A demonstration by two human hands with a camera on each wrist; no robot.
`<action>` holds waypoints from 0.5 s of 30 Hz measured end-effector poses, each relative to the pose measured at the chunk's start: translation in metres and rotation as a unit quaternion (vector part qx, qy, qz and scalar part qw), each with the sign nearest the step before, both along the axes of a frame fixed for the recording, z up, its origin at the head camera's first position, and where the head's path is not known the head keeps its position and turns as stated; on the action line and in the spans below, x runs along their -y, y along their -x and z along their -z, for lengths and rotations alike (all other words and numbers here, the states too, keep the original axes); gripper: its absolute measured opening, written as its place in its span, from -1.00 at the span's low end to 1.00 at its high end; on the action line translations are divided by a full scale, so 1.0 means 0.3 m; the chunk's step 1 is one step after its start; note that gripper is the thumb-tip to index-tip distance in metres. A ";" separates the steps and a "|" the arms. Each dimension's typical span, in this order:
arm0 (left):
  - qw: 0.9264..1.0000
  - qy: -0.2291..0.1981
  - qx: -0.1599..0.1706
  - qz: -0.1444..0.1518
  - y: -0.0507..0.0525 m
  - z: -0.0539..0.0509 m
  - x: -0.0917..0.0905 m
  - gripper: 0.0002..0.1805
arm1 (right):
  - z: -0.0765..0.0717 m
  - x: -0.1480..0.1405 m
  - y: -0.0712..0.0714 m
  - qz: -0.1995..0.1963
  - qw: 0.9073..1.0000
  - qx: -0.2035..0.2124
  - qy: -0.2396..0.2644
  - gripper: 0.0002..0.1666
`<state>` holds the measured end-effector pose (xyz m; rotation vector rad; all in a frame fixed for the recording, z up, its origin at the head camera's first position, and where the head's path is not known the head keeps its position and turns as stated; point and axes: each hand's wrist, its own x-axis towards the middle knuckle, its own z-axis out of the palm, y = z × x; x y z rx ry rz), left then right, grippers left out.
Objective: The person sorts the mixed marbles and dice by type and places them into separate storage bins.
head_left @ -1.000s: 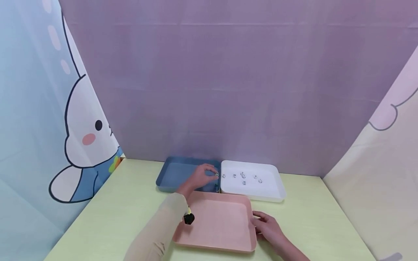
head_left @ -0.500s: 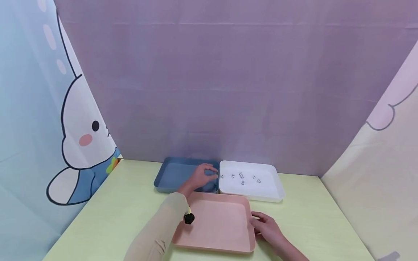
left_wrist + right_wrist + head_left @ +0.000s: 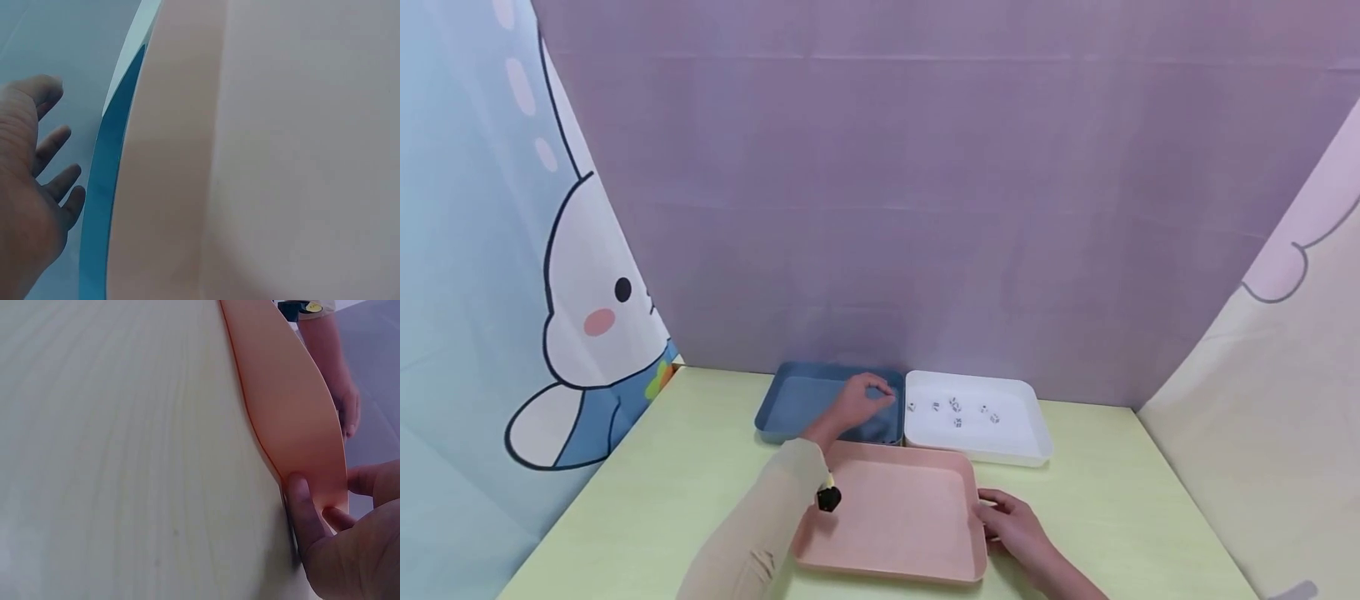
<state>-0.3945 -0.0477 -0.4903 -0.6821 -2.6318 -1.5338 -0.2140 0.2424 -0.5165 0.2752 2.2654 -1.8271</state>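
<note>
My left hand [image 3: 861, 402] hovers over the right part of the blue tray [image 3: 808, 387]. Its thumb and index finger come close together at the tips, and nothing shows between them; in the left wrist view the other fingers of the left hand [image 3: 31, 187] are loosely bent. My right hand [image 3: 1011, 527] grips the right wall of the pink tray [image 3: 895, 517]. From the right wrist view, fingers lie on both sides of that pink wall [image 3: 287, 394]. Several small clear, dark-marked pieces like dice [image 3: 956, 406] lie in the white tray [image 3: 1030, 425].
The blue and white trays stand side by side behind the pink one, on a pale yellow table [image 3: 1120, 500]. A purple cloth [image 3: 880, 208] hangs at the back. Printed cloths border the left and right sides.
A small piece seen between my left fingertips a second ago is no longer visible there. The left hand has drawn slightly left, its fingertips closer together. The right hand keeps its grip.
</note>
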 end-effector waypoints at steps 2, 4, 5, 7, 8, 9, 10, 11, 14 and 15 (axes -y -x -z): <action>1.000 0.008 -0.002 -0.003 -0.004 -0.012 0.010 -0.79 | 0.001 -0.001 0.001 0.001 1.000 -0.003 0.003 -0.41; 1.000 0.016 -0.003 -0.005 -0.007 -0.025 0.021 -0.79 | 0.002 -0.002 0.002 0.004 1.000 -0.006 0.006 -0.42; 1.000 0.020 0.000 -0.004 -0.008 -0.031 0.027 -0.79 | 0.003 -0.002 0.004 0.004 1.000 -0.007 0.006 -0.43; 1.000 0.030 0.001 0.003 -0.010 -0.040 0.039 -0.80 | 0.003 -0.003 0.006 0.003 1.000 -0.010 0.008 -0.43; 0.999 0.036 0.003 0.009 -0.012 -0.044 0.045 -0.80 | 0.004 -0.004 0.008 0.003 1.000 -0.010 0.008 -0.43; 0.999 0.042 0.007 0.016 -0.014 -0.049 0.048 -0.80 | 0.005 -0.006 0.010 0.002 1.000 -0.011 0.007 -0.44; 0.998 0.051 0.012 0.022 -0.014 -0.052 0.050 -0.80 | 0.005 -0.009 0.011 0.001 1.000 -0.011 0.006 -0.44; 0.998 0.061 0.013 0.028 -0.014 -0.055 0.053 -0.79 | 0.005 -0.011 0.013 0.002 1.000 -0.011 0.005 -0.44; 0.995 0.088 0.020 0.044 -0.020 -0.073 0.061 -0.79 | 0.001 -0.018 0.022 0.001 1.000 -0.014 0.004 -0.47; 0.994 0.097 0.022 0.047 -0.024 -0.082 0.065 -0.79 | -0.002 -0.018 0.025 0.001 1.000 -0.016 0.006 -0.47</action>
